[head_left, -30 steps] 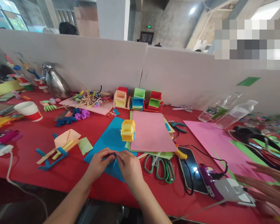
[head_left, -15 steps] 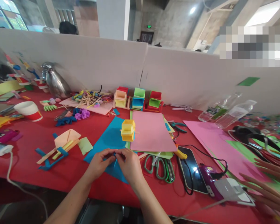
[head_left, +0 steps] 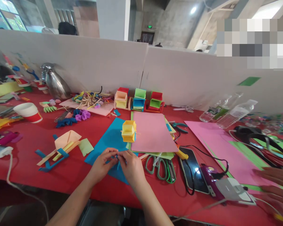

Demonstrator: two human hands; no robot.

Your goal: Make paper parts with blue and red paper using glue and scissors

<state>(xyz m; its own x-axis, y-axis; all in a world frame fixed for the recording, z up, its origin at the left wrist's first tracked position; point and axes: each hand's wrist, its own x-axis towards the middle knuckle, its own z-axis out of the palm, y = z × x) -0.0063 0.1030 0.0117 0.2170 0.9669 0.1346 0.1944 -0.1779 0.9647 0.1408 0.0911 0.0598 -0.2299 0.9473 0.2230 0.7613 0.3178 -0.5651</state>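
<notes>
My left hand (head_left: 104, 164) and my right hand (head_left: 131, 165) meet over the blue paper sheet (head_left: 108, 133). Both are closed in a pinch, fingertip to fingertip. A small blue paper strip (head_left: 119, 164) shows between them, mostly hidden by the fingers. Just beyond my hands stands a yellow folded-paper piece (head_left: 128, 131) with several box-like pockets, at the edge of the blue and pink sheets (head_left: 153, 131). Left of my hands lie a blue paper frame with sticks (head_left: 47, 166), a peach paper piece (head_left: 68, 139) and a green paper square (head_left: 86, 147).
Grey scissors (head_left: 155, 168), a green cutter (head_left: 171, 172), a phone (head_left: 195, 172) and a purple glue gun (head_left: 212, 182) lie to the right. Three coloured paper models (head_left: 138, 102) stand by the partition. Another person's hand (head_left: 277, 185) rests at the right edge.
My fingers have shifted slightly around the blue strip, which shows a little more. The other person's hand has moved toward the right edge.
</notes>
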